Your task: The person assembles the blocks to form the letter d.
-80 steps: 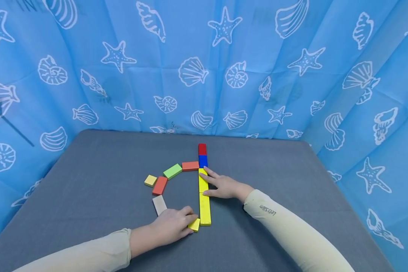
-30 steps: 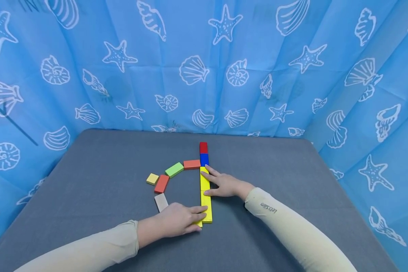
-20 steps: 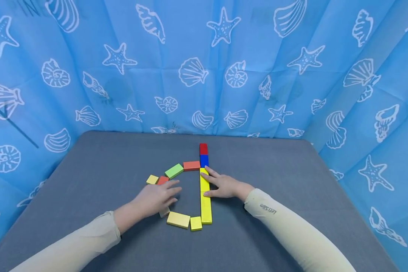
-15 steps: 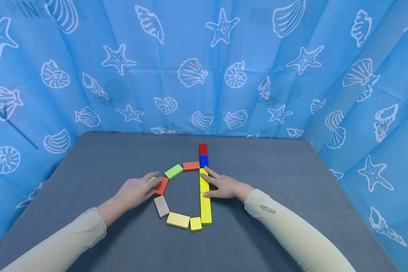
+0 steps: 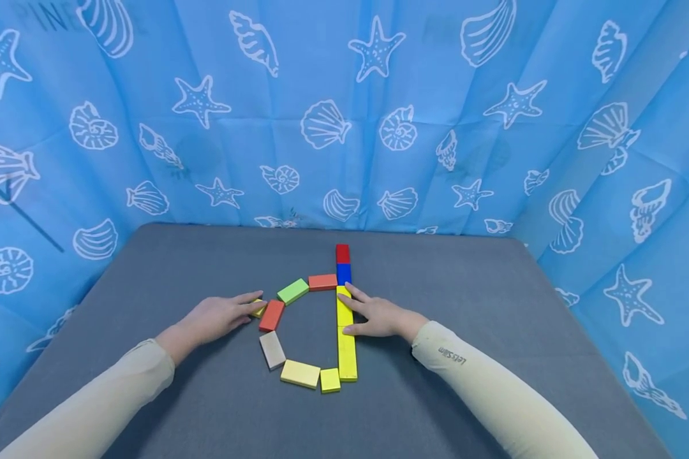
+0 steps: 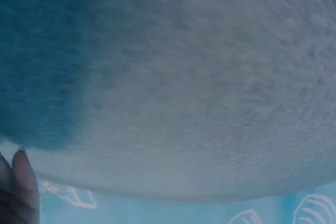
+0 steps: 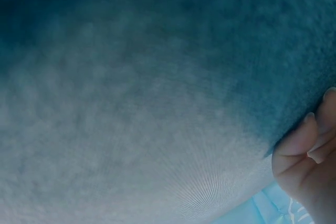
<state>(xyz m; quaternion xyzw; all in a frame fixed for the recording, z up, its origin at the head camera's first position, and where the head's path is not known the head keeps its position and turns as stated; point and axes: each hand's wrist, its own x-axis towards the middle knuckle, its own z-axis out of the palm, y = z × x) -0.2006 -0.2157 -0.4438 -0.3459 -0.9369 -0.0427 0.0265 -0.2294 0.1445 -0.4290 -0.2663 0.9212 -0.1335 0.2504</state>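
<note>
In the head view my left hand (image 5: 214, 319) pinches a small yellow block (image 5: 259, 312) at the left, its fingers covering most of it. Beside it lies a red block (image 5: 272, 316). The fingers of my right hand (image 5: 381, 317) are spread and rest on the long yellow blocks (image 5: 347, 354) of an upright column. Above these in the column are a blue block (image 5: 344, 274) and a red block (image 5: 342, 254). Left of the column, a curve runs through an orange-red block (image 5: 323, 282), a green block (image 5: 293, 291), a pale wood block (image 5: 272, 350), a light yellow block (image 5: 300, 373) and a yellow square block (image 5: 330, 380).
The blocks lie flat on a grey cloth-covered table (image 5: 465, 287). A blue curtain (image 5: 356, 166) with white shells and starfish stands behind and at both sides. Both wrist views show mostly blurred grey cloth with some fingertips at the edge.
My left hand has let go of the yellow square block at the bottom of the curve, moved up and left, and taken hold of the small yellow block. My right hand has stayed in place.
</note>
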